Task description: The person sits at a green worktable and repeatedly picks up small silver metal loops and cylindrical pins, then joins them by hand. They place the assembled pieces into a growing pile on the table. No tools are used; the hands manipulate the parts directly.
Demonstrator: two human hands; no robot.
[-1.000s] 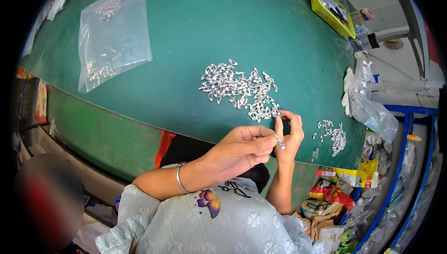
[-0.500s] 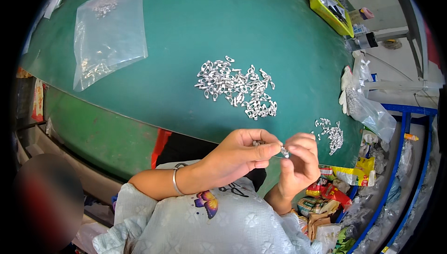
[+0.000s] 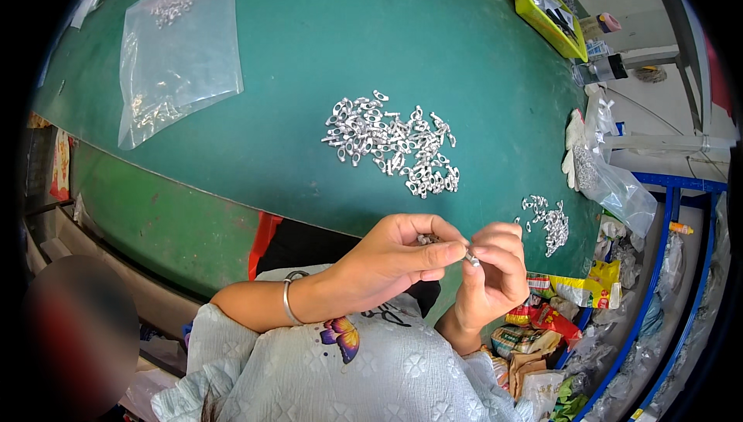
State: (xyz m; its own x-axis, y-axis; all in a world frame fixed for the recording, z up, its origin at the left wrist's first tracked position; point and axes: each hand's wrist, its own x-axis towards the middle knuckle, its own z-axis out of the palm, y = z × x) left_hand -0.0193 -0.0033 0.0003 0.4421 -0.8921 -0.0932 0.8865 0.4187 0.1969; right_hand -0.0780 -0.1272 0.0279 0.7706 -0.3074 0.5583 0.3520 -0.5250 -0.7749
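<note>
My left hand (image 3: 406, 255) is closed, with a small silver metal part (image 3: 471, 260) between thumb and forefinger. More silver metal shows in the curl of its fingers, partly hidden. From the other side my right hand (image 3: 495, 271) pinches the same part with its fingertips. Both hands meet just off the table's near edge. Beyond them lies a large loose pile of small silver metal parts (image 3: 395, 143), many with an oval hole. A smaller pile of silver parts (image 3: 554, 228) sits to the right of my hands.
On the green table (image 3: 309, 42) a clear plastic bag (image 3: 182, 66) with small parts lies far left. A yellow-green basket (image 3: 546, 23) with tools stands far right. White gloves (image 3: 574, 147) lie at the right edge, by a blue rack (image 3: 669, 267) and colourful packets (image 3: 542, 317).
My right fingertips have closed in on the small silver part, which now points more downward. The left hand has barely moved, and the piles look the same.
</note>
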